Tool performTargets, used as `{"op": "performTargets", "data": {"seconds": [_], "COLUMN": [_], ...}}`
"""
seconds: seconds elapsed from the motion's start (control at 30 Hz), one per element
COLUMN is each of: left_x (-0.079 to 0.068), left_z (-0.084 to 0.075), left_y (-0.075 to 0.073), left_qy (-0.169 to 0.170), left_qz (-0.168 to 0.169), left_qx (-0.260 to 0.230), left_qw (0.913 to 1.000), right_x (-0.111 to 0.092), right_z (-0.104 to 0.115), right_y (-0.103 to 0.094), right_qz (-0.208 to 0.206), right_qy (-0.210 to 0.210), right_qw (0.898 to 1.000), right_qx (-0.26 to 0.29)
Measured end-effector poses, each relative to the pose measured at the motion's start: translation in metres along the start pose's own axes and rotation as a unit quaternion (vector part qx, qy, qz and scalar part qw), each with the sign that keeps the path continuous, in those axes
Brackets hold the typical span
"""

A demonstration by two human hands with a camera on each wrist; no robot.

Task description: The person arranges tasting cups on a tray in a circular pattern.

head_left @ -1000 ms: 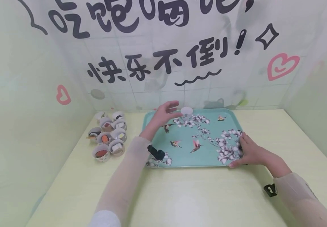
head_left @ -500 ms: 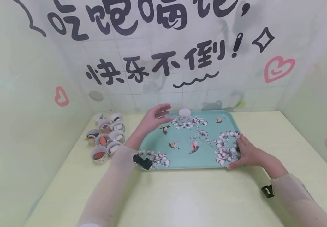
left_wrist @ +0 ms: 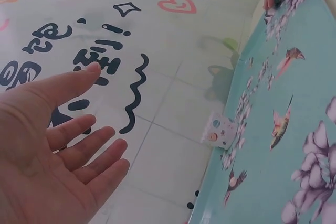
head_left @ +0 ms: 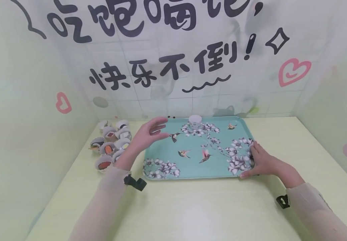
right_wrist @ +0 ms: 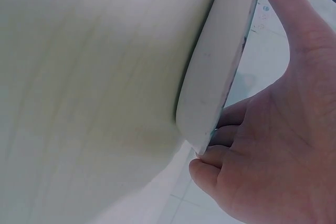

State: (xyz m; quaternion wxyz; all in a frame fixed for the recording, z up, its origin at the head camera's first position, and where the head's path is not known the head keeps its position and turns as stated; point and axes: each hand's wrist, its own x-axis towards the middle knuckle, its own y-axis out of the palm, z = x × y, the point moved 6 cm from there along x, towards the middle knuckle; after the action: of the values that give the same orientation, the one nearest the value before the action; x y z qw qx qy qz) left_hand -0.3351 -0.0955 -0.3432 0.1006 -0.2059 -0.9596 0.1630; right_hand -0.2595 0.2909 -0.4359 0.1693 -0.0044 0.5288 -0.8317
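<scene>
A turquoise tray [head_left: 196, 157] with a blossom and bird print lies on the table. My right hand [head_left: 265, 162] holds the tray's right front corner, fingers along the side rim and thumb at the front edge. In the right wrist view, the fingers [right_wrist: 223, 135] bend around the tray's pale outer wall [right_wrist: 210, 72]. A small white paper cup [head_left: 195, 122] stands near the tray's back edge; its printed side shows in the left wrist view. My left hand [head_left: 147, 135], loosely spread and holding nothing, hovers by the tray's left edge, between it and the grouped cups.
Several small paper cups [head_left: 108, 148] cluster on the table left of the tray, with sushi-like pieces in them. Bare pale tabletop [head_left: 191, 207] lies in front of the tray. A wall covering with dark lettering [head_left: 173, 67] rises behind, and side panels flank the table.
My left hand has moved left, away from the white cup toward the grouped cups. The cup stays at the tray's back, and my right hand keeps its hold at the corner.
</scene>
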Motion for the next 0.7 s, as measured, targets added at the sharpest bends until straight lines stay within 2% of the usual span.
{"op": "performTargets", "data": {"seconds": [0.37, 0.57, 0.7], "left_x": [-0.034, -0.051, -0.06], "left_z": [0.013, 0.021, 0.026], "left_y": [-0.016, -0.029, -0.039], "left_qy": [-0.018, -0.02, -0.016], "left_qz": [0.005, -0.003, -0.014], "left_qx": [0.025, 0.017, 0.034], "left_qw": [0.9995, 0.9997, 0.9992], "right_x": [0.0, 0.0, 0.001], "right_z": [0.0, -0.001, -0.001], "right_y": [-0.001, 0.0, 0.0], "right_qz": [0.001, -0.001, 0.002], "right_qy": [0.003, 0.0, 0.003], "right_qw": [1.0, 1.0, 1.0], "right_qx": [0.004, -0.004, -0.003]}}
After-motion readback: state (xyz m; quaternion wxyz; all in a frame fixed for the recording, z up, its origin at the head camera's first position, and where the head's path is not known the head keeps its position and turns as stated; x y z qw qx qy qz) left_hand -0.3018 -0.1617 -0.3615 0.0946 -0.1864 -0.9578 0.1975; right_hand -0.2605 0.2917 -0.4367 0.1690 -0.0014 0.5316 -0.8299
